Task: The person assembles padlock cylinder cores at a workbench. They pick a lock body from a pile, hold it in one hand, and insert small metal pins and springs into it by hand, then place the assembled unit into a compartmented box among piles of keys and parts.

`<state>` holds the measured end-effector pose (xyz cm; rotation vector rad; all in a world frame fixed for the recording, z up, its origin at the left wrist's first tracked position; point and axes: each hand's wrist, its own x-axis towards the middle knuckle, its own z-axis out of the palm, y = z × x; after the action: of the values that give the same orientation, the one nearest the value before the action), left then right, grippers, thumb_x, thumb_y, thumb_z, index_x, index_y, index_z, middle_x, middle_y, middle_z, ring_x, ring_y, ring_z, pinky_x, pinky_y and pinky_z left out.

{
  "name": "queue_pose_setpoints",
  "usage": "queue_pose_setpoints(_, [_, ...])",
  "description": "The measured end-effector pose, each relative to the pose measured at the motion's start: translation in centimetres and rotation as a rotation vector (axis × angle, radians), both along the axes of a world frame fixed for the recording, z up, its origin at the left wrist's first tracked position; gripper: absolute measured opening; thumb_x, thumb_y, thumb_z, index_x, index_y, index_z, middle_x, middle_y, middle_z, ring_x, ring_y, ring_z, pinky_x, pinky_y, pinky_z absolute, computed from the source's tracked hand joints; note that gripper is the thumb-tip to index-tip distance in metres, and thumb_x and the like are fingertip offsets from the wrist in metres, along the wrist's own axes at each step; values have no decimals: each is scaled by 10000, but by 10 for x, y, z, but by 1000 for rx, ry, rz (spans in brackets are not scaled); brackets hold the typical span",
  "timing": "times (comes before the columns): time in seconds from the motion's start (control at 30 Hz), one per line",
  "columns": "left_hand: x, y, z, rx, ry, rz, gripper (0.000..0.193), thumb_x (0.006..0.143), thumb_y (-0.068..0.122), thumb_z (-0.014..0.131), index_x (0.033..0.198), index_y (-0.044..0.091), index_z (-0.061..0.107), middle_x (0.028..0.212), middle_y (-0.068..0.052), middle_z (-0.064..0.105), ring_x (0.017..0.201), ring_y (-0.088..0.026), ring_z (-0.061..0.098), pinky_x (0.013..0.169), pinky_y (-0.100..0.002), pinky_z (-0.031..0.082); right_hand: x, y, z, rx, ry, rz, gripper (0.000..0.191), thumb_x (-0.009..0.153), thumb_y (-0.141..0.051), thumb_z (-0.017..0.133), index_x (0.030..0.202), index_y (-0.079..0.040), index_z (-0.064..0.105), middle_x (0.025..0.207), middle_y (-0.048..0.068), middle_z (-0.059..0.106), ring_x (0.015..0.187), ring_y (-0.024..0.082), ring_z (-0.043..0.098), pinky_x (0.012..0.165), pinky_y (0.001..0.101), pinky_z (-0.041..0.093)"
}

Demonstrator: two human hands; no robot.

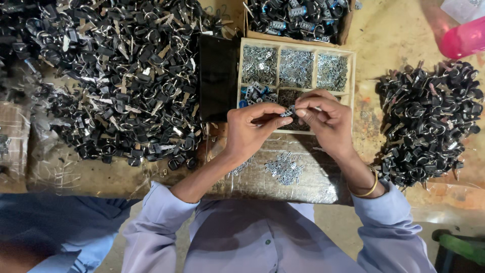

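Note:
My left hand [251, 130] and my right hand [326, 120] meet fingertip to fingertip over the near edge of a wooden compartment tray [353, 76]. Between the fingertips sits a small metal lock part [288, 111]; both hands pinch it. The tray holds small silvery metal pieces in its far compartments and bluish and dark parts in the near ones. Under my wrists lies a shiny plastic-wrapped pad [262, 182] with a small heap of loose silvery pieces [285, 168] on it.
A big pile of black padlock bodies with shackles [121, 76] covers the left of the bench. A smaller pile [429, 121] lies at the right. A cardboard box of locks [298, 17] stands behind the tray, a black slab [217, 76] beside it, a pink container [462, 38] far right.

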<state>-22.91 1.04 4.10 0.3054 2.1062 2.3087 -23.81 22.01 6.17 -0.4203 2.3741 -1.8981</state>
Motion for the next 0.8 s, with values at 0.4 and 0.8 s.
queue_pose_setpoints(0.4, [1,2,-6,12,20,-5,183,881,29,827,1027,-25,731,975,-92,793,926,-146,785,802,-258,669,3,-5,-2,47,52,39,146,979,87,700,1115,41,726,1223,82,581,1025,125,616,833,245,533])
queue_pose_setpoints(0.8, [-1,0,-9,-71,73,-9,218,870,80,839,1054,-2,756,999,-99,799,932,-162,798,821,-275,677,2,3,-5,-135,-91,109,203,943,85,714,1107,-28,752,1232,60,608,1101,120,607,906,254,534])
